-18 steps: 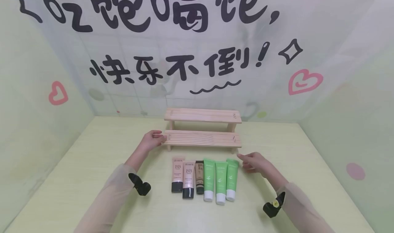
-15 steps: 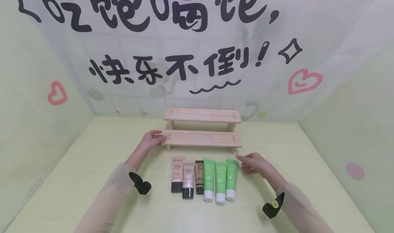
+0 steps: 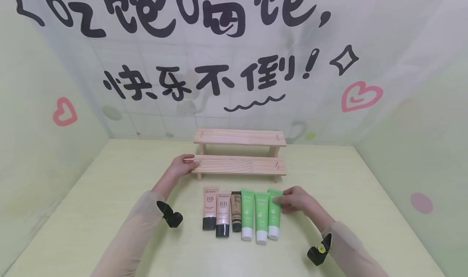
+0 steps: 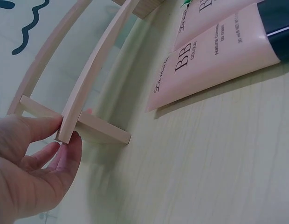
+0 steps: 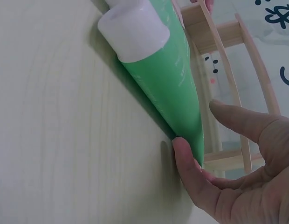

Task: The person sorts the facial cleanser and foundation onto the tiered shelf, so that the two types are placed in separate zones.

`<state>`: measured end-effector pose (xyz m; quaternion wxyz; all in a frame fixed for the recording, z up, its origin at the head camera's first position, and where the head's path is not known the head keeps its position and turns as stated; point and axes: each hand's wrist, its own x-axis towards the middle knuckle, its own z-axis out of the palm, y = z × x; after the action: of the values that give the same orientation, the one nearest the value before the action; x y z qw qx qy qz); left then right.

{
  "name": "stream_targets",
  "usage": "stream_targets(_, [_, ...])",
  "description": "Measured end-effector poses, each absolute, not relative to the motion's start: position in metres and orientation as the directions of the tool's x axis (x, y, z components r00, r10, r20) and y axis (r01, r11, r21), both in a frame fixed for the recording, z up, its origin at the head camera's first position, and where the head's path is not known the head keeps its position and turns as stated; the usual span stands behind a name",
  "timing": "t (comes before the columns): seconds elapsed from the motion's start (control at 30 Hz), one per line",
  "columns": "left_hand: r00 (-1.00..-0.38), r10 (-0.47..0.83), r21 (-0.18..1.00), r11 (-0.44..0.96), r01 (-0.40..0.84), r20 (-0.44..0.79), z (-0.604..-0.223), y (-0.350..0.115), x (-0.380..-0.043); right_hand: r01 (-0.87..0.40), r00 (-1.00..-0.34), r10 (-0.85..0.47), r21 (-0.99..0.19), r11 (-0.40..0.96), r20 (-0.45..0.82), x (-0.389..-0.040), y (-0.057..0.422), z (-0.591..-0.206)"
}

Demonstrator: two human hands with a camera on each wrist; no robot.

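My left hand [image 3: 181,166] pinches the left end of the lower board of a two-step wooden rack [image 3: 239,165], thumb on top and fingers beneath, as the left wrist view shows. In front of the rack lie several tubes in a row. My right hand [image 3: 295,199] is at the rightmost green tube [image 3: 274,218], which has a white cap. In the right wrist view a fingertip [image 5: 182,144] meets that tube's flat end from the side, while the thumb stands apart above it. Left of it are two more green tubes [image 3: 261,216], a brown tube [image 3: 236,212] and two pink BB cream tubes [image 3: 223,212].
The pale wood-grain table [image 3: 146,244] is enclosed by printed cloth walls [image 3: 409,147], with large black lettering at the back. The rack's upper board [image 3: 239,137] stands near the back wall. Each wrist wears a black camera mount [image 3: 170,215].
My right hand has moved slightly left and down, so its thumb now overlaps the rightmost green tube in the head view. The left hand keeps its hold on the rack.
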<state>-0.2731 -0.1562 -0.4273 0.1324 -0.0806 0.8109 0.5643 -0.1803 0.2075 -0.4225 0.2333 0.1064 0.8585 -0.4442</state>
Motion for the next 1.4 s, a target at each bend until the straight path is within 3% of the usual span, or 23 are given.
stream_targets(0.6, [-0.945,0.076,0.856,0.45,-0.254,-0.32,-0.419,-0.159,-0.279,0.388,-0.883,0.01,-0.717,0.579,-0.47,-0.177,0.187,-0.428])
stream_targets(0.93, [-0.934,0.091,0.858,0.433,-0.276,-0.346,-0.416,-0.156,-0.276,0.364,-0.896,0.005,-0.729,0.579,-0.443,-0.176,0.184,-0.431])
stream_targets(1.4, [-0.928,0.059,0.834,0.463,-0.3,-0.367,-0.413,-0.156,-0.276,0.32,-0.899,-0.079,-0.77,0.552,-0.43,-0.179,0.196,-0.422])
